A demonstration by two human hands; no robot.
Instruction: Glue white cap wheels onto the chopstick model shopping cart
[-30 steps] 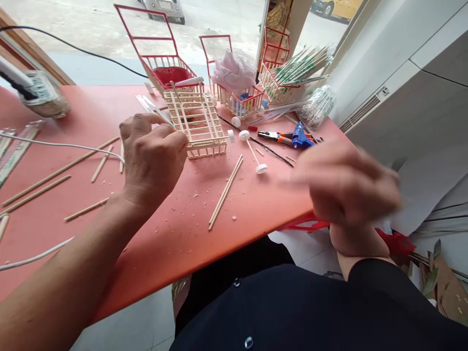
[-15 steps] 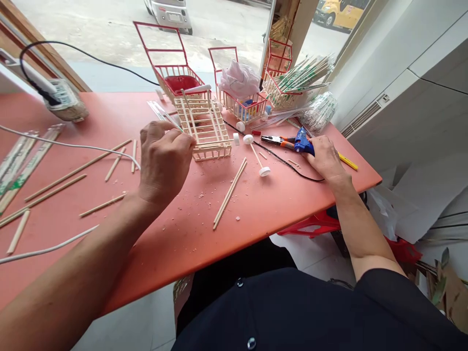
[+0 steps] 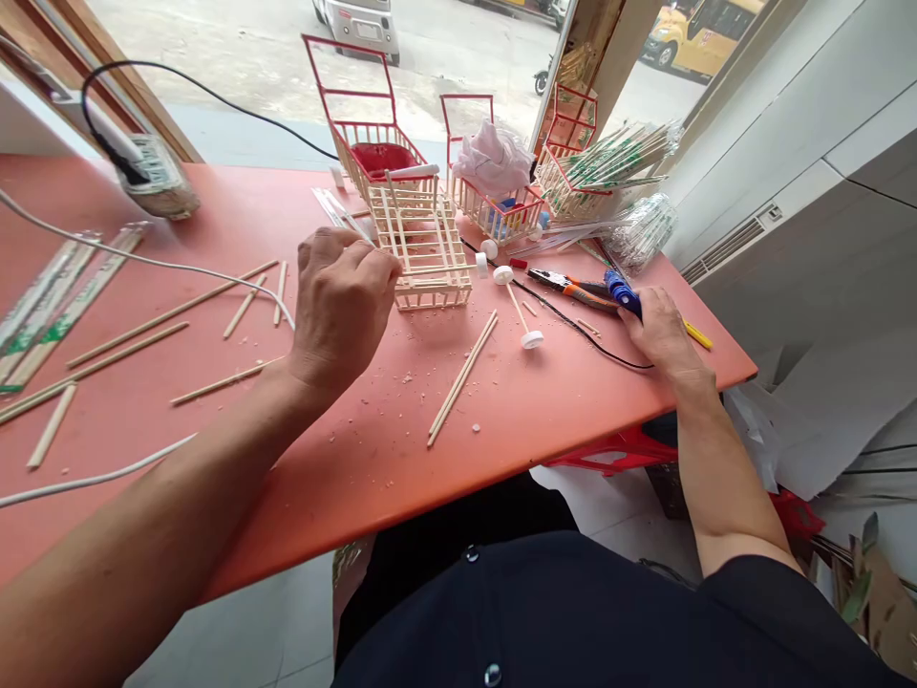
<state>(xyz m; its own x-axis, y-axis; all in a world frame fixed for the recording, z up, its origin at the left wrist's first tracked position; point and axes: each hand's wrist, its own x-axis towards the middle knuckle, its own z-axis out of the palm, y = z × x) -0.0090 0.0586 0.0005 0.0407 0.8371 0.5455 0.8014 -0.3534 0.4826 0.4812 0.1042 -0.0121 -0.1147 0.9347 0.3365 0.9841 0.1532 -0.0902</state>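
My left hand [image 3: 345, 311] is closed in a pinch at the near left corner of a small basket [image 3: 422, 253] built from thin wooden sticks. The basket stands on the pink table, and its pinched corner is partly hidden by my fingers. On the right, my right hand [image 3: 663, 333] is wrapped round a blue glue gun [image 3: 622, 292], with most of its handle covered. Just left of the glue gun lie pliers [image 3: 565, 285] with orange and black handles. A stick axle with white wheels [image 3: 517, 311] rests between my hands, near two loose sticks [image 3: 462, 380].
Red-trimmed stick carts [image 3: 376, 153] stand at the back, one carrying a whitish cloth [image 3: 493, 158]. Bundled sticks [image 3: 630, 158] are at the back right. Loose sticks [image 3: 172, 311], cables and a power strip [image 3: 154, 177] occupy the left. A yellow-handled tool [image 3: 697, 334] lies beyond my right hand.
The whole view has shifted, so the table's things appear further right. My right hand has drawn the glue gun slightly right and turned it, uncovering more of the pliers. My left hand keeps its pinch.
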